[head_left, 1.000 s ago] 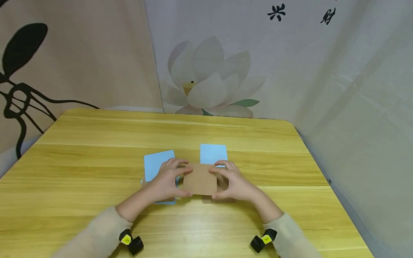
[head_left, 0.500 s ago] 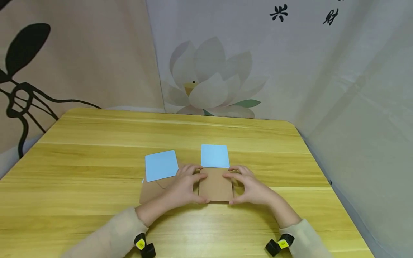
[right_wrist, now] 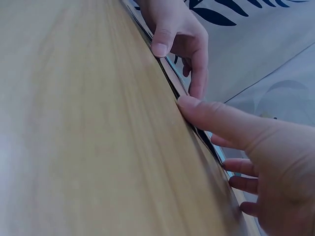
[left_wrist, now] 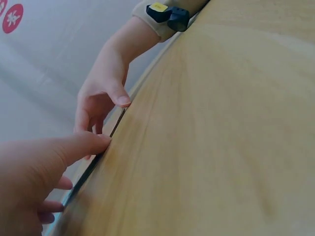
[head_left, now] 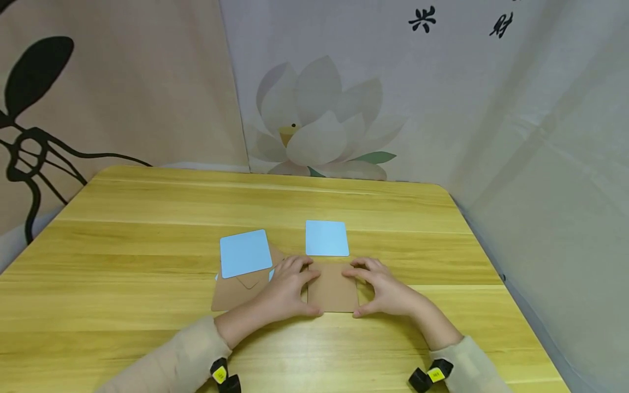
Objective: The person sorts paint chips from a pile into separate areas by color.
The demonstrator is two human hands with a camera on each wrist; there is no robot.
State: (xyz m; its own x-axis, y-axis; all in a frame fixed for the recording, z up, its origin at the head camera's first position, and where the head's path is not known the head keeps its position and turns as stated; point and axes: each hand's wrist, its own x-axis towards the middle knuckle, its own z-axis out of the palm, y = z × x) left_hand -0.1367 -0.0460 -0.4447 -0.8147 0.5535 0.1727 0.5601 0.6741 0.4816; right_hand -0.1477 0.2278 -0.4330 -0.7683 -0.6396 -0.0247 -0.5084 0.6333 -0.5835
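A plain brown kraft envelope (head_left: 333,289) lies nearly flat on the table between my two hands in the head view. My left hand (head_left: 286,290) holds its left edge, thumb at the near corner and fingers toward the far side. My right hand (head_left: 385,289) holds the right edge in the same way. Both wrist views show the thumbs at the thin near edge, with my left hand (left_wrist: 37,174) and my right hand (right_wrist: 261,152) close in front. Just beyond the envelope is a light blue card (head_left: 326,238).
Left of the hands, another blue card (head_left: 245,254) lies tilted on brown envelopes (head_left: 231,295), one with a V-shaped flap; blue corners peek out. The left forearm partly covers them. The wooden table (head_left: 147,218) ends at a curtain (head_left: 344,33) behind.
Both hands carried the brown envelope to the right, over another brown piece below the blue card. It then came slightly nearer to me, leaving a small gap from the card.
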